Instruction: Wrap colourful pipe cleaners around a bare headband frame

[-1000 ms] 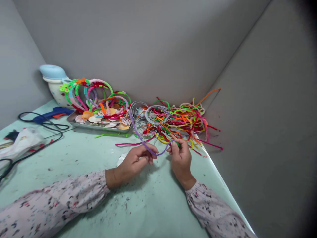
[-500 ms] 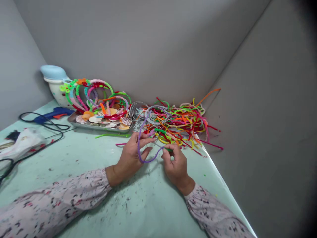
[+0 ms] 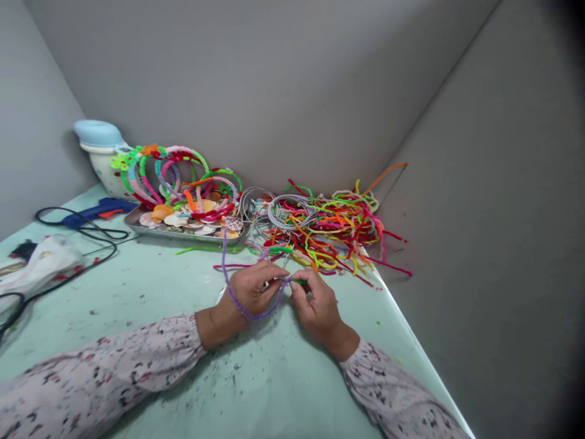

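A long purple pipe cleaner [image 3: 265, 316] loops down from between my hands and passes over the back of my left hand [image 3: 247, 289], its free end standing up by the tray. My left fingers are closed in a pinch on its near end, where it meets a short green wrapped piece [image 3: 299, 281]. Close by on the right, my right hand [image 3: 317, 305] pinches that green piece. It seems to be part of a thin wire hoop, mostly hidden by my fingers. Past my fingertips lies a green and purple wrapped stretch [image 3: 276, 249], perhaps the hoop's far side.
Behind my hands lie a tangled pile of coloured pipe cleaners [image 3: 342, 225] and coiled grey wire rings [image 3: 292, 211]. A metal tray [image 3: 183, 236] holds shells and wrapped hoops. Leftward are a blue glue gun [image 3: 94, 213], black cable [image 3: 105, 241], plastic bag [image 3: 50, 259] and blue-lidded container [image 3: 100, 158].
My left hand has moved in and closed beside my right fingertips. The purple pipe cleaner has swung left and down over the left hand. My right hand has shifted slightly left.
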Demonstrator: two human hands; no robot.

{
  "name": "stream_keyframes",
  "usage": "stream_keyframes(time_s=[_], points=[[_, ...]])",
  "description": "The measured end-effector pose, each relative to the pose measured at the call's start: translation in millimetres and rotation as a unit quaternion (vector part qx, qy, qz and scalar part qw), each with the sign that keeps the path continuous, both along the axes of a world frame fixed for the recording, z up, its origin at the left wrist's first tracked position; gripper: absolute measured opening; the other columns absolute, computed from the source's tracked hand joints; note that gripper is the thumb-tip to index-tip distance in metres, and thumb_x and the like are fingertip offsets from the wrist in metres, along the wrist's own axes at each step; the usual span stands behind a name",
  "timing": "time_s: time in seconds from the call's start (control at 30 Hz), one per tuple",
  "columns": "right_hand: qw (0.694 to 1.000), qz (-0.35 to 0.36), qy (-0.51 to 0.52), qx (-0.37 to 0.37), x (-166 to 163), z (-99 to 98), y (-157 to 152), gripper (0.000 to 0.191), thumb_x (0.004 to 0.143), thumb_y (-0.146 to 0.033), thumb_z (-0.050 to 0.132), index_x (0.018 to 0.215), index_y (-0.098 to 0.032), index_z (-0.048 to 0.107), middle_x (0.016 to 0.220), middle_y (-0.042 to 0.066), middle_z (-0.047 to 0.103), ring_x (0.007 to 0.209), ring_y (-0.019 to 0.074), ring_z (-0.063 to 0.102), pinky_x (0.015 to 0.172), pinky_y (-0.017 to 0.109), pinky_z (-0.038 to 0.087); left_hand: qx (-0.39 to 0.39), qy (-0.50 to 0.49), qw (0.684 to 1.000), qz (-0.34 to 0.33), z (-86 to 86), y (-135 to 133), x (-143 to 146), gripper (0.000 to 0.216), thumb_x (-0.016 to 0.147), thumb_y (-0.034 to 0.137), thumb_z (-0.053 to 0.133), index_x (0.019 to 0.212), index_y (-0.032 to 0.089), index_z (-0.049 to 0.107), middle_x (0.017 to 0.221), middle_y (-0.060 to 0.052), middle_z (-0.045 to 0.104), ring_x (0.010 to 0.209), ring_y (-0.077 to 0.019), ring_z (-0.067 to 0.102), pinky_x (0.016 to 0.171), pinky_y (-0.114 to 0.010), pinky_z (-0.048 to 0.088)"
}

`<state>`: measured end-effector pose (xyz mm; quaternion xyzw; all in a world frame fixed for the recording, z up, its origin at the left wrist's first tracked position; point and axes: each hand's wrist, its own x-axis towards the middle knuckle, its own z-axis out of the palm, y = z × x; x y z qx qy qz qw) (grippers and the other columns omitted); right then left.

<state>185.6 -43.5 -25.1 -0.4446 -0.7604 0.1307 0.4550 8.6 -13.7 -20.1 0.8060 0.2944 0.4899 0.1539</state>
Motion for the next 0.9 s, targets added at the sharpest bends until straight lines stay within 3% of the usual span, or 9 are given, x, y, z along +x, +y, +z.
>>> stream_keyframes(time_s=[0.9], points=[[1.0, 0.018, -0.006, -0.011, 3.2, 2.5, 0.7, 0.013, 0.091, -0.02, 0.046, 0.098, -0.02, 0.056, 0.087, 0.004, 0.061, 0.081, 0.017, 0.059, 0.074, 0.029, 0.046, 0.026, 0.034, 0.999, 0.013, 0.6, 2.1, -0.5, 0.011, 0.085, 0.019, 0.06, 0.092, 0.017, 0.068, 0.081, -0.004, 0.07, 0.072, -0.0118, 0.065, 0.068, -0.022, 0.053]])
